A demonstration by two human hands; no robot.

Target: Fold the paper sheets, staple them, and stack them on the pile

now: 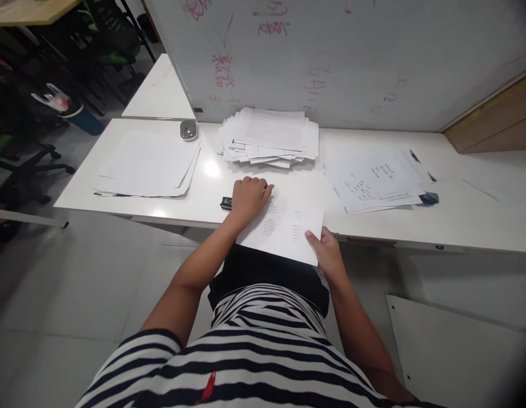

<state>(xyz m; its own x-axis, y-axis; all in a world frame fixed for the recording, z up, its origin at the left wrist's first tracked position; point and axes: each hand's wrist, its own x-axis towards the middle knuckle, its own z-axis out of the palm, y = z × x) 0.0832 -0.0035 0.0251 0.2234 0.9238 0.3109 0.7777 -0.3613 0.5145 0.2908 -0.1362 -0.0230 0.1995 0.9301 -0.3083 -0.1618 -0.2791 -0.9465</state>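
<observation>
My left hand (249, 198) is closed over a black stapler (226, 203), palm down, near the front of the white desk. Only one end of the stapler shows past the hand; the rest is hidden beneath it. A printed sheet of paper (283, 224) extends from beside that hand over the desk's front edge. My right hand (329, 252) grips the sheet's lower right corner, thumb on top and fingers underneath. Whether it is one sheet or several together, I cannot tell.
A thick, uneven paper stack (271, 133) stands against the whiteboard (351, 68). Flatter piles lie left (139, 164) and right (373, 181), the right one beside a dark blue object (429, 198). A grey-and-black mouse-like object (188, 130) sits at the back left.
</observation>
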